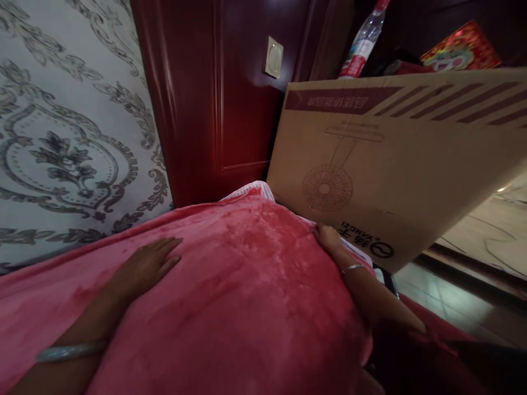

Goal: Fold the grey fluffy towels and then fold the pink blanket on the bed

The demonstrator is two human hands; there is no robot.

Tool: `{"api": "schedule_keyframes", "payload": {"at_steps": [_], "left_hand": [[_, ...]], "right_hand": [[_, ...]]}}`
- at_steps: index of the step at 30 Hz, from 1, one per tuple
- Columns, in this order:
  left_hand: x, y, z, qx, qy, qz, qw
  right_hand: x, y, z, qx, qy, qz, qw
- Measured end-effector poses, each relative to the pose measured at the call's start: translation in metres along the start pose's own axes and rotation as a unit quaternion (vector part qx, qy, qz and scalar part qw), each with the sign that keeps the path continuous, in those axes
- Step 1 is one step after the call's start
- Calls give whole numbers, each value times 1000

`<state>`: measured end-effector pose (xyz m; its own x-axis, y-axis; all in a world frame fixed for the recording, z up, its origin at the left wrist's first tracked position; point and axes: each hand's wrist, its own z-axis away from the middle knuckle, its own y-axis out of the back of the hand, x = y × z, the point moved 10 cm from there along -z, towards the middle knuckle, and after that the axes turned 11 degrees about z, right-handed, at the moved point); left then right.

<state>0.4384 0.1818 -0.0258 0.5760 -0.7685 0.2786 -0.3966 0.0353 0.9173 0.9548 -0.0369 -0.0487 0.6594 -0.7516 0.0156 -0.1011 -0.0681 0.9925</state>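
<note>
A pink-red plush blanket is spread over the bed, with faint creases on its surface. My left hand lies flat on the blanket's left half, fingers stretched out and thumb apart, holding nothing. At the right edge of the bed, my right hand has its fingers curled at the blanket's border; the fingertips are partly hidden. A white striped cloth shows from under the blanket at the far corner.
A large cardboard box printed with a fan stands close against the bed's right side. Behind it are a plastic bottle and a red decorated packet. Dark red wood panelling and patterned wallpaper border the far end and left.
</note>
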Motion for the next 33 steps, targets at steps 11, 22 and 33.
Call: {"api": "schedule_keyframes", "payload": {"at_steps": [11,22,33], "left_hand": [[30,16,-3,-14,33,-98,995],[107,-16,118,-75,-40,-51,995],[115,-4,277,-62,-38,-8,997]], "right_hand": [[106,12,75,-20,-80,-47,995],[141,7,104,73,-152,-153,974],[176,-28,165,75,-226,-280,930]]}}
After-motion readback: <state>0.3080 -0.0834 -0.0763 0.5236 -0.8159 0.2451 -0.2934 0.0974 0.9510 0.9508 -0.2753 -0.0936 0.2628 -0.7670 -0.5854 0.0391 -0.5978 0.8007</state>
